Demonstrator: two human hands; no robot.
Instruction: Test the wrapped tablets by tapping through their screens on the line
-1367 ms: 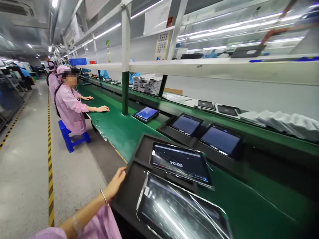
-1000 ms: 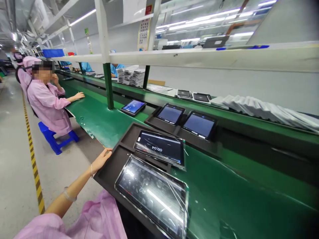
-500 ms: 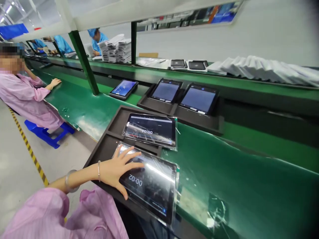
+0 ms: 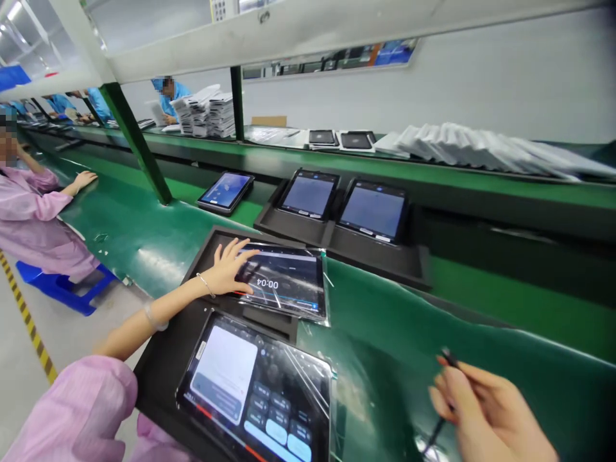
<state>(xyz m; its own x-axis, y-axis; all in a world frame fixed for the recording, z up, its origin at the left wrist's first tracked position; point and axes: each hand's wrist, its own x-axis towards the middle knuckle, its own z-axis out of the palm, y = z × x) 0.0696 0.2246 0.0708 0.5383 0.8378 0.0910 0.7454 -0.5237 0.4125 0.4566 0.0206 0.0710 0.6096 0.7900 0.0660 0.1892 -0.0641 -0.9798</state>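
Electronics factory assembly line: long green conveyor belt (image 4: 433, 321), rows of tablets (image 4: 370, 210) in trays, gowned workers (image 4: 33, 218) seated alongside.

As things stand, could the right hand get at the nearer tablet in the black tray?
Probably yes: the right hand, holding a thin dark stylus, hovers over bare green belt beside the nearer tablet; nothing lies between them.

At lower centre of the frame we see a tray (image 4: 163, 378) holding two tablets, the near tablet (image 4: 257, 388) below the far tablet (image 4: 282, 279). Our left hand (image 4: 226, 269) rests on the far one; our right hand (image 4: 486, 410) with a stylus (image 4: 440, 410) sits at lower right. A second tray (image 4: 366, 253) lies above centre.
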